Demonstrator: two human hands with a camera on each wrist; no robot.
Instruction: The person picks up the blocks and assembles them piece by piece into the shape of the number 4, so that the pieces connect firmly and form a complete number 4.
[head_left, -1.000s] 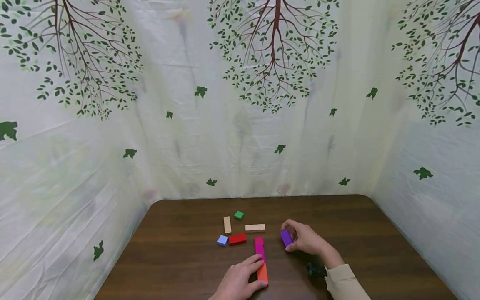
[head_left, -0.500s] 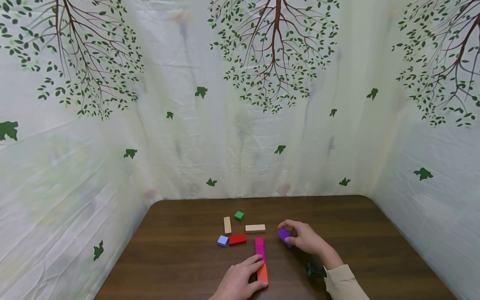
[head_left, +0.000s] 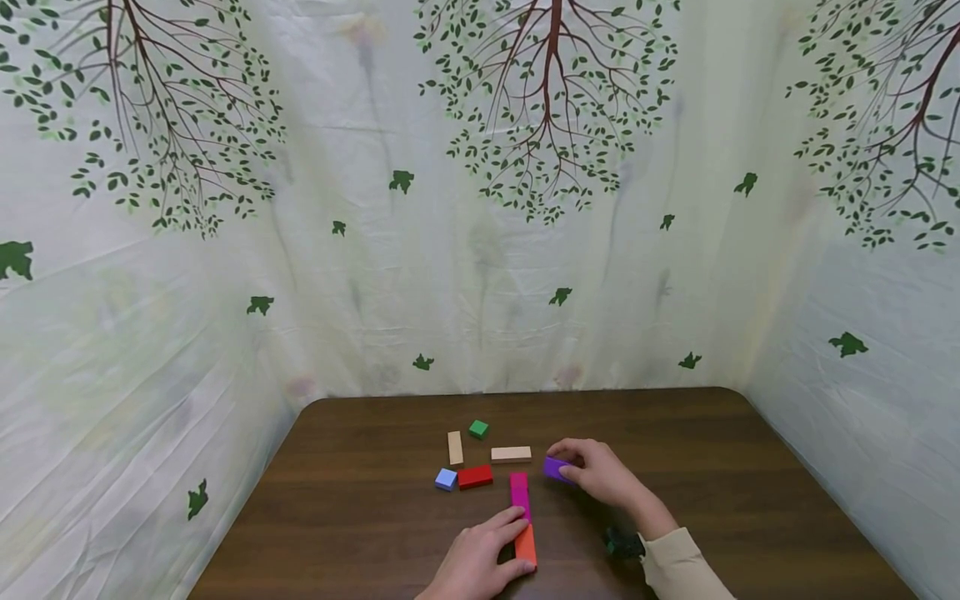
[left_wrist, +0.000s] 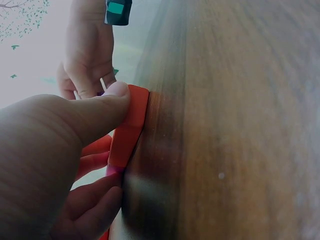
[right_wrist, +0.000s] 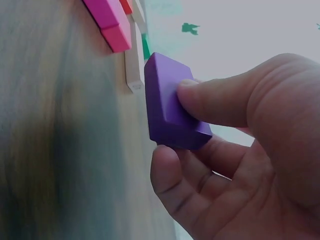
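Note:
My right hand (head_left: 603, 475) holds a purple block (right_wrist: 172, 100) between thumb and fingers, just to the right of the far end of a magenta block (head_left: 519, 490). In the right wrist view the thumb lies on the purple block's broad face, with fingers behind and below it. My left hand (head_left: 480, 554) grips an orange block (left_wrist: 131, 125), thumb at its near end and fingertips along its left side. The orange block lies end to end with the magenta one, making a straight row; the left fingers cover part of where they meet.
Beyond the row lie a red block (head_left: 476, 477), a light blue block (head_left: 446, 479), two pale wooden blocks, one upright in view (head_left: 455, 448) and one crosswise (head_left: 511, 454), and a green block (head_left: 478, 429). All rest on the dark wooden table (head_left: 360, 517). A printed cloth hangs behind.
My right hand has turned the purple block from steeply slanted to nearly crosswise and carried it a little left. The left hand and the orange and magenta blocks stay put.

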